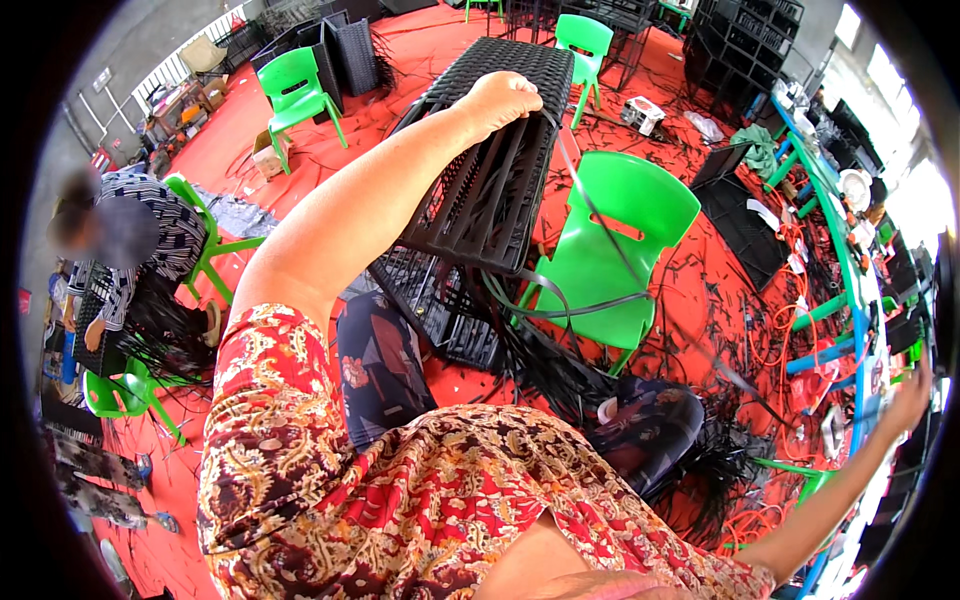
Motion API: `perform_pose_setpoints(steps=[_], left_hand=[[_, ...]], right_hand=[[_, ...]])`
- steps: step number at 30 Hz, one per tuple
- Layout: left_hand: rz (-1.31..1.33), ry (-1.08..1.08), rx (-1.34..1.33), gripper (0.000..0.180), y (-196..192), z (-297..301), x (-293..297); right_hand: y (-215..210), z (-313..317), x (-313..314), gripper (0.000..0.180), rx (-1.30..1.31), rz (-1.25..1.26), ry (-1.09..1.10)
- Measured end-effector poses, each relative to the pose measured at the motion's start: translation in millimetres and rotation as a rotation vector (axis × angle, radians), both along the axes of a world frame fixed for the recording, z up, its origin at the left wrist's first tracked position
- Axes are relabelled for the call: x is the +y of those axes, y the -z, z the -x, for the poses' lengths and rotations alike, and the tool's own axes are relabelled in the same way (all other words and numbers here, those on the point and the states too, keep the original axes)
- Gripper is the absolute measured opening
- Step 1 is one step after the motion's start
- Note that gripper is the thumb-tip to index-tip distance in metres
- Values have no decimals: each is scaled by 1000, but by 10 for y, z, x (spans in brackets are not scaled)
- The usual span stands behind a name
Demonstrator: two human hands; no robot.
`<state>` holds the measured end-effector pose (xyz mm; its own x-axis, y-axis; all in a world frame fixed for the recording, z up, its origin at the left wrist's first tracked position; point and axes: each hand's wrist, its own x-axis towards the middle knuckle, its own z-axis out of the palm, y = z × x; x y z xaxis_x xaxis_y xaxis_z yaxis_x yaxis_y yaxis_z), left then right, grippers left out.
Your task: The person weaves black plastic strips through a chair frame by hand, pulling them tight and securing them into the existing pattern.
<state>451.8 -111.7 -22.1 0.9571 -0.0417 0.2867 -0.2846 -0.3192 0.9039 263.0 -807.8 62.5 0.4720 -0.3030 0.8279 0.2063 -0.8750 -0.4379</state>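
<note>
Currently, a black, rectangular woven-plastic box (480,205) is standing before the person.
The left hand (502,100) is resting at the box's upper edge, its fingers sitting curled together. A long, flat, dark grey strip (640,297) is lying across a bright green moulded-plastic chair (640,190) just beside the box. The right hand (905,402) is hanging blurred, far out to the right; cannot tell whether it is gripping anything.

On red floor covering (225,135): black woven box (505,170) near middle, latticed black plastic crate (440,305) partly beneath; just right, green plastic chair (590,270); toward right edge, long blue-green table (838,225).
</note>
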Motion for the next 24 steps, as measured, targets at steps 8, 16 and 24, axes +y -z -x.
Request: perform_pose_setpoints(steps=[8, 16, 24], left_hand=[[-97, -7, -10, 23, -504, 470, 150], [775, 355, 369, 26, -319, 1624, -1112], [375, 250, 95, 27, 146, 1441, -1278]], right_hand=[[383, -682, 3713, 25, -55, 648, -685], [944, -724, 3872, 16, -106, 706, -736], [1068, -697, 3795, 19, 466, -223, -1538]])
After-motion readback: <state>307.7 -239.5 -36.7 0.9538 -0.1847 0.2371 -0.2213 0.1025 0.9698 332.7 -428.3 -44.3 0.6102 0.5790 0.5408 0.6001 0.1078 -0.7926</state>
